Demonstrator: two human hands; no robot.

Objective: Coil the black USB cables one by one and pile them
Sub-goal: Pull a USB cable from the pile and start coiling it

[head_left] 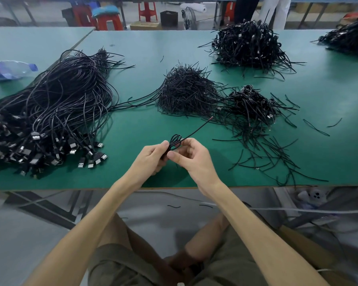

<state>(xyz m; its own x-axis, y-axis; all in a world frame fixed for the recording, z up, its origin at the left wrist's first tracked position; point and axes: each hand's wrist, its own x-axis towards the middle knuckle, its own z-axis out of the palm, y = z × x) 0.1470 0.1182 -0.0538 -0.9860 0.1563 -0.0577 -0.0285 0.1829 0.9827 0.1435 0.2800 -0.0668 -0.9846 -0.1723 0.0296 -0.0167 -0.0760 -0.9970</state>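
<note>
cable (175, 142), one, in two hands (151, 159) (194, 159)

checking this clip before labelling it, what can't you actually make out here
All in the head view.
Plug end of the cable: hidden behind the left hand and right hand, which both grip it.
Its loop count: too small, partly covered by the hands.
Uncoiled bundle: cut off by the left edge.
Far pile: cut off by the right edge.
Bottle: label blurred.
</note>
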